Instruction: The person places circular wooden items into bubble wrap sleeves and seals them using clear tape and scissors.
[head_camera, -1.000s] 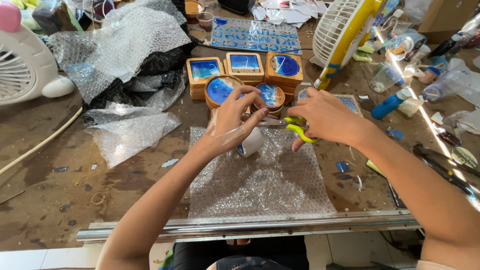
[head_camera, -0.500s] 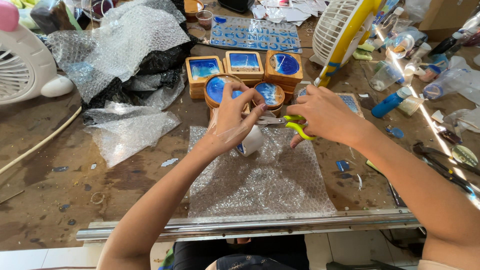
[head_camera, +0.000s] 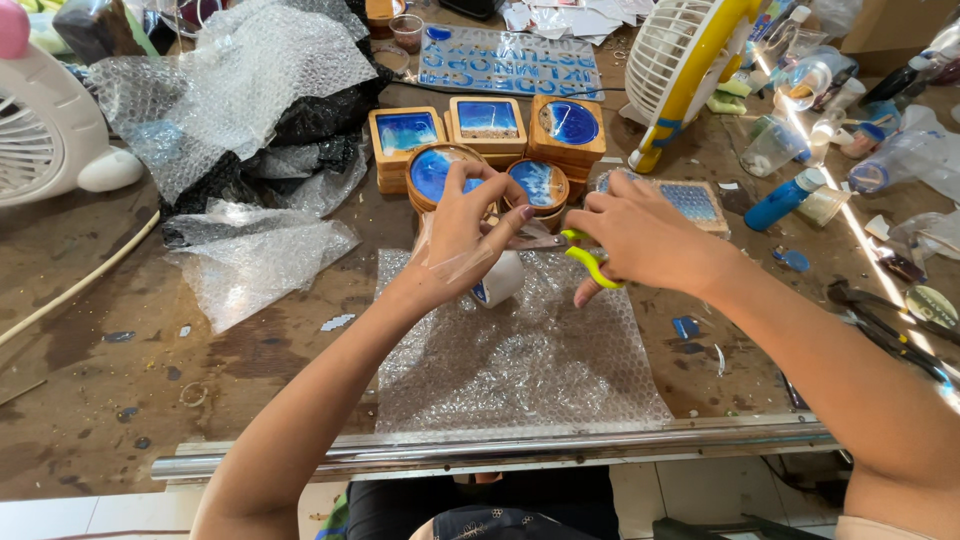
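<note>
While the left hand (head_camera: 465, 235) pinches clear tape from a roll (head_camera: 497, 280), the right hand (head_camera: 640, 235) grips yellow-handled scissors (head_camera: 580, 255).

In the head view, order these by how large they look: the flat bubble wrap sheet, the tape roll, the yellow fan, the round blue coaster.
1. Bubble wrap sheet, largest.
2. Yellow fan, partly cut off by the frame.
3. Round blue coaster and tape roll look alike; the left hand hides part of each, so no ranking.

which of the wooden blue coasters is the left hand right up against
The round coaster on the left of the front pair. The left hand overlaps its near edge, while the other round one and the three square ones behind sit apart from it.
</note>
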